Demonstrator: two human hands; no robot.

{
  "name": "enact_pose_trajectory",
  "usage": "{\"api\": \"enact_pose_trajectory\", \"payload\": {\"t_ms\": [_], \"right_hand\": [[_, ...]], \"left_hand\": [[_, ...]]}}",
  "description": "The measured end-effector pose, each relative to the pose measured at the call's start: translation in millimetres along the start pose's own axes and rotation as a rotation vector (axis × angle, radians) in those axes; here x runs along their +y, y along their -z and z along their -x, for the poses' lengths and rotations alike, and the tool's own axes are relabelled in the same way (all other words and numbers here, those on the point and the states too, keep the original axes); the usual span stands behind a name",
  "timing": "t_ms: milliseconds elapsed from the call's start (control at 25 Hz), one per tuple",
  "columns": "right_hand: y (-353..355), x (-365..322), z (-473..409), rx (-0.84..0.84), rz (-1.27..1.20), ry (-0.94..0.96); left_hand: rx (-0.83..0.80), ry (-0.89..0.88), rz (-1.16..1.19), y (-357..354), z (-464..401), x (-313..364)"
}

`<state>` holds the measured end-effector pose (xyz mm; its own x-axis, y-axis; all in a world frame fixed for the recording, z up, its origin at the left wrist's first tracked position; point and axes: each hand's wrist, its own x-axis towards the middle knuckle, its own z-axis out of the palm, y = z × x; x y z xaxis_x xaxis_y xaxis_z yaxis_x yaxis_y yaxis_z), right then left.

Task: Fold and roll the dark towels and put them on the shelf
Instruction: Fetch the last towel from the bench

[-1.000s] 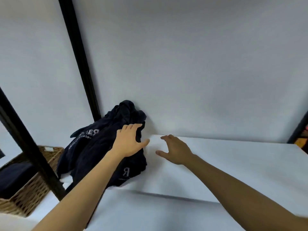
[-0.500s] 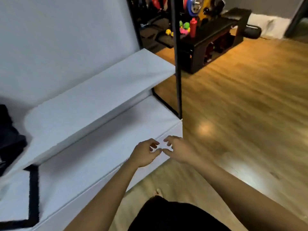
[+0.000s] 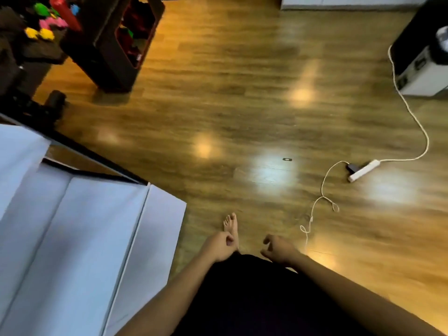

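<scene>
No dark towel is in view now. My left hand [image 3: 221, 246] hangs low in front of my body with its fingers loosely curled and holds nothing. My right hand [image 3: 278, 248] is a short way to its right, fingers also loosely curled and empty. Both hands hover above the wooden floor, just right of the white shelf unit [image 3: 72, 226], whose corner reaches toward my left hand. My bare foot [image 3: 231, 225] shows on the floor just beyond the left hand.
A white power strip [image 3: 362, 169] with a long looping cord [image 3: 320, 202] lies on the floor to the right. A dark low rack [image 3: 109, 44] with coloured items stands at the back left. A metal case [image 3: 421, 71] sits at the far right.
My view has swung from the shelf and the dark towel pile to the right and down to the floor. Both hands left the shelf, dropped low and moved apart, fingers loosely curled.
</scene>
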<state>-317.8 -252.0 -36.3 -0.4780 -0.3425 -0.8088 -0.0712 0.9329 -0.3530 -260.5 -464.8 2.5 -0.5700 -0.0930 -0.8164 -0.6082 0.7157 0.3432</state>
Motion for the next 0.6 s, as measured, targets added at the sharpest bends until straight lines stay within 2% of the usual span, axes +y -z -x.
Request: {"api": "enact_pose_trajectory", "payload": {"t_ms": [240,440,600], "right_hand": [[86,-10,-34,0.081,-0.06,-0.143],[151,-31,-72,0.201,-0.115,-0.141],[215,-14,-112,0.201,-0.194,-0.138]], "left_hand": [[-0.071,-0.126,-0.143,76,-81,56],[-0.107,-0.165,-0.15,125,-143,99],[-0.153,-0.178,-0.202,158,-203,157]]}}
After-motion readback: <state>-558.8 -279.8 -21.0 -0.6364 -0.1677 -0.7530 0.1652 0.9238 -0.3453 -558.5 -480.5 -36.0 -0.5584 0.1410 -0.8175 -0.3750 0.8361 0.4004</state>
